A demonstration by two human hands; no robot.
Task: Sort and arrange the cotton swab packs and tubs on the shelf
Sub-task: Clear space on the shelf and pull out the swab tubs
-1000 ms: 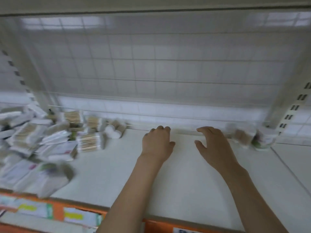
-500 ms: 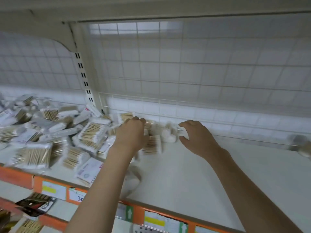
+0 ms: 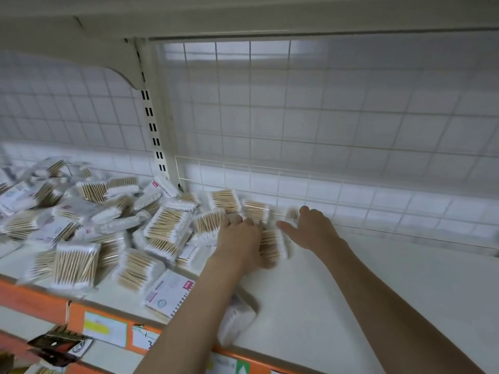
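Cotton swab packs (image 3: 75,265) lie heaped in disorder across the left half of the white shelf (image 3: 378,292), the nearest ones just behind its orange front edge (image 3: 40,300) with price labels. One white pack (image 3: 235,319) lies under the left forearm at the shelf front. Farther in, the left hand (image 3: 239,240) rests palm down on the pile's right edge, fingers extended, grip released. Beside it a blurred pack (image 3: 271,245) lies between both hands. The right hand (image 3: 310,229), fingers spread and grip released, touches a small pack (image 3: 291,214) near the wire grid back (image 3: 297,117).
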